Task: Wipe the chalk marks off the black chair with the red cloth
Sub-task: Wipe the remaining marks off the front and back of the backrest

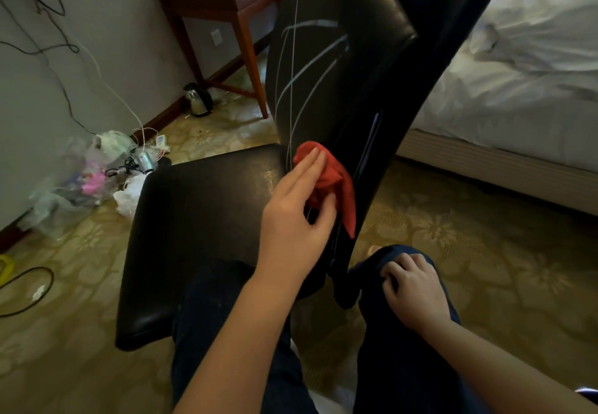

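Observation:
The black chair's backrest (pixel 372 67) stands upright in the middle of the view, with its seat (pixel 200 213) to the left. Pale chalk marks (pixel 307 70) cross the backrest as long curved and straight lines running down toward the seat. My left hand (pixel 294 216) holds the bunched red cloth (pixel 336 180) against the bottom of the backrest, where the lowest lines end. Its fingers lie flat on the cloth and the thumb pinches it from below. My right hand (pixel 411 290) rests on my right knee with its fingers loosely curled.
A wooden side table (pixel 226 2) stands behind the chair, with a kettle (pixel 199 99) on the floor beside it. Plastic bags and cables (pixel 97 171) are piled by the left wall. A bed with white sheets (pixel 524 83) is to the right. Patterned carpet covers the floor.

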